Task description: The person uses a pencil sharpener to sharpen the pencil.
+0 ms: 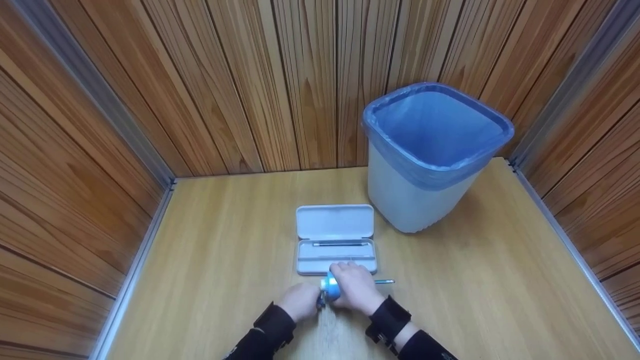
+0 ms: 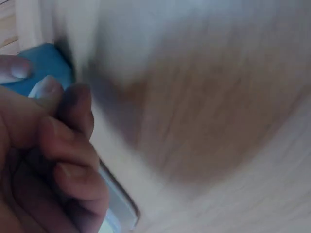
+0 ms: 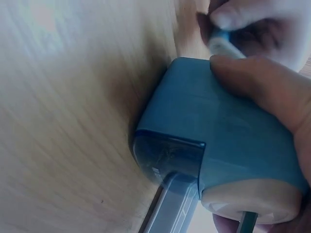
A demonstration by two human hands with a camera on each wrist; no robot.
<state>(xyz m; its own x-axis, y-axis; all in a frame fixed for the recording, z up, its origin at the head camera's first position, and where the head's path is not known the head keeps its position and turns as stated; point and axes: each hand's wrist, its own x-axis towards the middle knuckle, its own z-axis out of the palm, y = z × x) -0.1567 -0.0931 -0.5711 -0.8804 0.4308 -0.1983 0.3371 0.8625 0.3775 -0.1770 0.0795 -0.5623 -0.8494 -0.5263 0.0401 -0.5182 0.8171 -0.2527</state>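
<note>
My right hand [image 1: 356, 287] grips a blue hand-crank pencil sharpener [image 3: 209, 107] low over the wooden table, its thumb laid along the top. A dark green pencil [image 1: 385, 281] sticks out of the sharpener's beige front, pointing right. On the opposite side, my left hand [image 1: 300, 301] pinches the crank handle [image 3: 223, 43] with curled fingers; the crank is partly hidden by them. Just beyond both hands lies an open white pencil case [image 1: 310, 266], its lid tipped back. One pencil [image 1: 340, 244] rests in the case's upper compartment. The right hand overlaps the case's near edge in the head view.
A white waste bin [image 1: 415, 200] lined with a blue bag [image 1: 440, 170] stands behind and to the right of the case. Wood-plank walls [image 1: 310, 85] close off the back and both sides of the table [image 1: 210, 250].
</note>
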